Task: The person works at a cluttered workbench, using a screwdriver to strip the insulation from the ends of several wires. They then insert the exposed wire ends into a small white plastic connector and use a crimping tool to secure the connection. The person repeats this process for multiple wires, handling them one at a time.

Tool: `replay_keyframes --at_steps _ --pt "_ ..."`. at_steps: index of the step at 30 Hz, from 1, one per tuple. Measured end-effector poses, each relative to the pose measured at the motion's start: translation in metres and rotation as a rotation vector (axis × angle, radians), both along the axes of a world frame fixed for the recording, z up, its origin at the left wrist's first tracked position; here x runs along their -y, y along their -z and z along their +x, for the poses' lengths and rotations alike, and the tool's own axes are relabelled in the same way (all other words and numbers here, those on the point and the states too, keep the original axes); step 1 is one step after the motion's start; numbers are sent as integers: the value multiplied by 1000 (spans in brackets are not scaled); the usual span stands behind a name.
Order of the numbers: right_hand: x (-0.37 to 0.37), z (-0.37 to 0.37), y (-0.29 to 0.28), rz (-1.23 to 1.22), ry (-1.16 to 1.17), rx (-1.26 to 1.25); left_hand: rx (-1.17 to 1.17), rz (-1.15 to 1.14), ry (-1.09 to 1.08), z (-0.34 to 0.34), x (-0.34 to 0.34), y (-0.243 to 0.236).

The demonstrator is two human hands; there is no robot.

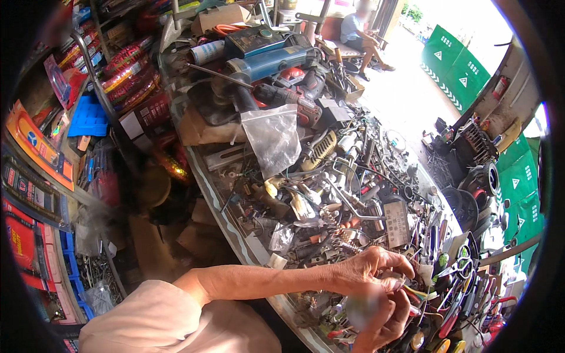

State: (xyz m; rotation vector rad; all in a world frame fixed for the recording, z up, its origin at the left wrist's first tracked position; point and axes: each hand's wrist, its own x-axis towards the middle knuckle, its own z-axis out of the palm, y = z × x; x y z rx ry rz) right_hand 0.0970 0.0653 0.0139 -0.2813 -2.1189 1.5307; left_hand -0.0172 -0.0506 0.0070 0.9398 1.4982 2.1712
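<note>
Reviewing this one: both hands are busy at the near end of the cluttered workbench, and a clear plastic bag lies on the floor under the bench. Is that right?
Not quite. The head view shows the clear plastic bag on the workbench itself, among the power tools at the far end, not on the floor. The left hand and right hand are indeed together at the near end.

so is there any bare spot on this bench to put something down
Hardly any. The bench is bare only along its metal edge strip, left of the clear plastic bag. The power tools fill the far end; loose tools and wires crowd around both hands. The open floor beyond is free.
</note>
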Motion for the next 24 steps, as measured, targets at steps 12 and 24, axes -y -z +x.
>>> replay_keyframes --at_steps 12,24 --pt "-32 -1 15 -249 192 -47 -34 -77 195 0 3 -3" --pt "-38 -2 1 -129 165 -30 -772 -712 -768 -1 127 -22"
